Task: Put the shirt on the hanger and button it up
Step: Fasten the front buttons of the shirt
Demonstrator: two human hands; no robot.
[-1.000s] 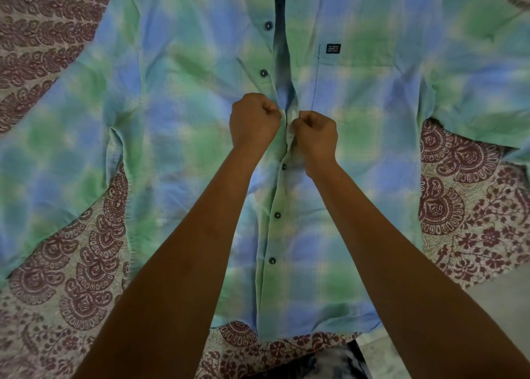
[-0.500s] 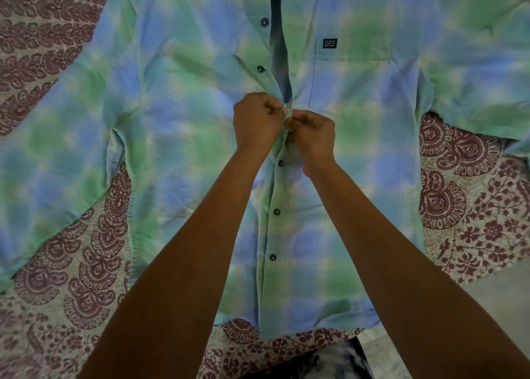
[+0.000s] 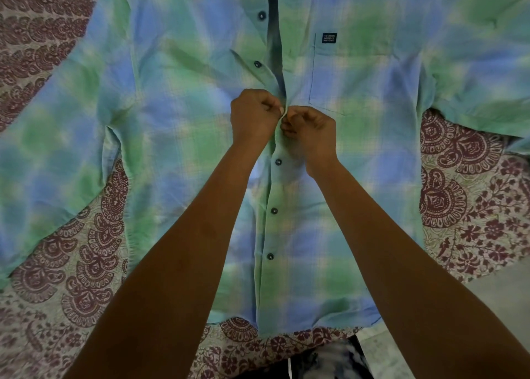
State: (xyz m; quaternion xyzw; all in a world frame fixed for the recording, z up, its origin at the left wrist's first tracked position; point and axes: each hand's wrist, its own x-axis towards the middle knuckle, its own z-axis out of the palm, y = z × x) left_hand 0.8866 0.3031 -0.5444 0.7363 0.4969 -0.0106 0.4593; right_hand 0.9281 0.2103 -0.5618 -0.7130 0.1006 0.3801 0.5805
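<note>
A green and blue checked shirt [image 3: 177,114] lies spread flat, front up, with its collar end toward the top of the view. Three dark buttons below my hands are fastened along the placket [image 3: 272,229]. Two buttons above them sit on an open gap. My left hand [image 3: 253,116] and my right hand [image 3: 312,133] meet at the placket mid-chest, each pinching a front edge of the shirt between curled fingers. The button between them is hidden by my fingers. No hanger is visible.
The shirt rests on a cream bedspread with maroon paisley print [image 3: 71,278]. A chest pocket with a small dark label [image 3: 329,37] lies right of the placket. Bare grey floor [image 3: 487,298] shows at the lower right, and dark clothing [image 3: 324,361] at the bottom edge.
Both hands have stayed at the same spot on the placket, fingers shifting slightly as they work the edges together. The view has drifted a little.
</note>
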